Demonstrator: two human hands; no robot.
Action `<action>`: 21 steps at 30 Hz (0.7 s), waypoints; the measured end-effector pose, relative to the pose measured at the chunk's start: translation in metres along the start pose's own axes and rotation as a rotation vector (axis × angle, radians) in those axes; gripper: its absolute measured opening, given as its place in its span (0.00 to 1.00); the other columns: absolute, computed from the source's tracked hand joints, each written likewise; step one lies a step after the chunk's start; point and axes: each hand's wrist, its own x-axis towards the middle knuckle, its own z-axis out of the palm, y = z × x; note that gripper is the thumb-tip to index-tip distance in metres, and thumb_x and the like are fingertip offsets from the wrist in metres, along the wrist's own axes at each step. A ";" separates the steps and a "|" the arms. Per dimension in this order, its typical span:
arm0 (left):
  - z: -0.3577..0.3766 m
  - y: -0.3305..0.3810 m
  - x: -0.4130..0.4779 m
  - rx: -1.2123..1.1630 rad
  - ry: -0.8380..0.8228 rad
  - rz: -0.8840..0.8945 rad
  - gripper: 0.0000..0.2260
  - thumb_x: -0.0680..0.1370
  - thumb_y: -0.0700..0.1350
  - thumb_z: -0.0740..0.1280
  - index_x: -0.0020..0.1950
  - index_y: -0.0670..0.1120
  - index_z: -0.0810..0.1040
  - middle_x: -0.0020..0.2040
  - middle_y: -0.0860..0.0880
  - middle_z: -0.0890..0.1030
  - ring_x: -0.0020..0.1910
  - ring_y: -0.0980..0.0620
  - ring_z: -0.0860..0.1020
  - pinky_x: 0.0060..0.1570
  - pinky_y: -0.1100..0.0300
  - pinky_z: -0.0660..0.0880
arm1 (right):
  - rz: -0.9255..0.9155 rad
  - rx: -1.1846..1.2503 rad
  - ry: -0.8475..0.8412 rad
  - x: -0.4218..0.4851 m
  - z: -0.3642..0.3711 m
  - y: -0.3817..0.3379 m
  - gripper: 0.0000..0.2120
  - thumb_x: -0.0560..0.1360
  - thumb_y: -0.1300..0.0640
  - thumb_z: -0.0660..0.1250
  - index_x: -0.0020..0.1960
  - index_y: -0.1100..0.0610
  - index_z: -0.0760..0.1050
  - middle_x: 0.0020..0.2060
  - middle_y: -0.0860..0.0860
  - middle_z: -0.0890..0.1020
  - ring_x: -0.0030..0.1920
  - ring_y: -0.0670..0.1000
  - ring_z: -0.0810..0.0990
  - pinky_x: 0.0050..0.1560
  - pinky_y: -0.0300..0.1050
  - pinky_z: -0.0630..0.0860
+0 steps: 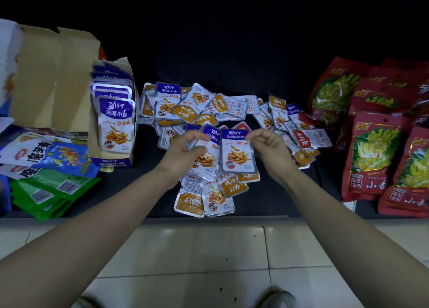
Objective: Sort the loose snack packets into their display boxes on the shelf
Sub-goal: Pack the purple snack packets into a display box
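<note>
1. The left hand (185, 149) has its grip closed: fingers and thumb curl round a small fanned stack of purple packets (209, 154), held just above the pile. It looks like one kind is being collected in one hand, so one trip to the box carries several.
2. The right hand (267, 145) has a pinch grip on the top corner of a single purple packet (236, 154). It hangs face-up, just right of the left grip and overlapping the stack's edge. Probably it is being lined up to join the stack, same way up.
3. The loose pile (197, 103) lies on the shelf (130, 191), under and beyond both grips. It is mixed: orange and purple tops, some face-down showing barcodes. More orange packets (190, 202) lie on the near side of the grips, by the shelf edge. A red packet (301, 140) lies just right of the right grip.
4. The display box (113, 162) stands well to the left of the left grip. Its boxed packets (116, 119) stand upright in a row, fronts forward, and the front wall is cut low so the labels show. The print matches the held ones, so this is the likely destination. I can't tell how much room is left inside.
5. Off-task stock:
   - Red bags (371, 149) sit far right of the right grip.
   - Green bags (46, 191) lie left past the display box.
   - An open carton (53, 75) stands behind them.
6. Much of the pile is unsorted, so the task is at an early to middle stage. One risk is that the fanned stack slips when it is carried sideways.
</note>
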 end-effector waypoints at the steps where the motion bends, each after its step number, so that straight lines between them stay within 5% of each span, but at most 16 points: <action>1: 0.001 0.001 -0.002 -0.022 0.000 0.003 0.08 0.80 0.37 0.64 0.53 0.49 0.77 0.61 0.53 0.72 0.56 0.60 0.73 0.45 0.70 0.73 | 0.036 0.041 -0.017 -0.001 0.004 -0.001 0.11 0.81 0.67 0.58 0.49 0.60 0.79 0.46 0.55 0.85 0.47 0.52 0.83 0.43 0.45 0.80; 4: 0.000 0.002 -0.004 -0.133 0.032 -0.014 0.07 0.80 0.35 0.63 0.54 0.45 0.75 0.56 0.54 0.77 0.49 0.62 0.77 0.39 0.69 0.77 | 0.082 0.091 -0.051 -0.003 0.015 -0.002 0.09 0.80 0.63 0.60 0.57 0.63 0.78 0.53 0.59 0.82 0.50 0.53 0.82 0.45 0.45 0.80; 8: -0.001 0.004 -0.004 -0.175 0.118 -0.015 0.07 0.80 0.38 0.63 0.49 0.49 0.77 0.56 0.46 0.80 0.53 0.51 0.80 0.46 0.60 0.79 | 0.086 0.019 -0.051 -0.003 0.032 -0.005 0.18 0.70 0.62 0.73 0.58 0.56 0.75 0.56 0.56 0.79 0.54 0.50 0.82 0.52 0.53 0.81; 11: -0.003 0.006 -0.008 -0.207 0.127 0.039 0.05 0.77 0.41 0.70 0.51 0.46 0.75 0.55 0.47 0.81 0.54 0.53 0.80 0.46 0.60 0.80 | 0.018 0.018 -0.027 -0.006 0.051 -0.014 0.21 0.72 0.67 0.71 0.62 0.57 0.71 0.52 0.52 0.77 0.51 0.47 0.81 0.47 0.43 0.82; 15: -0.016 0.014 -0.015 -0.166 0.147 0.122 0.09 0.76 0.37 0.70 0.52 0.46 0.73 0.54 0.48 0.80 0.52 0.53 0.81 0.43 0.61 0.80 | 0.033 -0.032 -0.019 -0.007 0.074 -0.021 0.30 0.75 0.64 0.70 0.72 0.53 0.60 0.58 0.51 0.77 0.57 0.49 0.79 0.55 0.46 0.80; 19: -0.036 0.020 -0.028 -0.062 0.107 0.276 0.13 0.79 0.34 0.63 0.58 0.49 0.68 0.57 0.47 0.76 0.51 0.55 0.79 0.45 0.61 0.78 | 0.256 0.256 -0.205 -0.007 0.110 -0.037 0.18 0.80 0.58 0.63 0.70 0.57 0.69 0.60 0.57 0.80 0.60 0.57 0.80 0.64 0.56 0.75; 21: -0.048 0.023 -0.035 -0.055 0.091 0.315 0.20 0.79 0.32 0.57 0.66 0.51 0.62 0.56 0.50 0.75 0.46 0.59 0.77 0.43 0.63 0.75 | 0.256 0.213 -0.248 -0.003 0.129 -0.046 0.16 0.81 0.57 0.62 0.67 0.56 0.70 0.60 0.58 0.80 0.61 0.58 0.79 0.64 0.57 0.74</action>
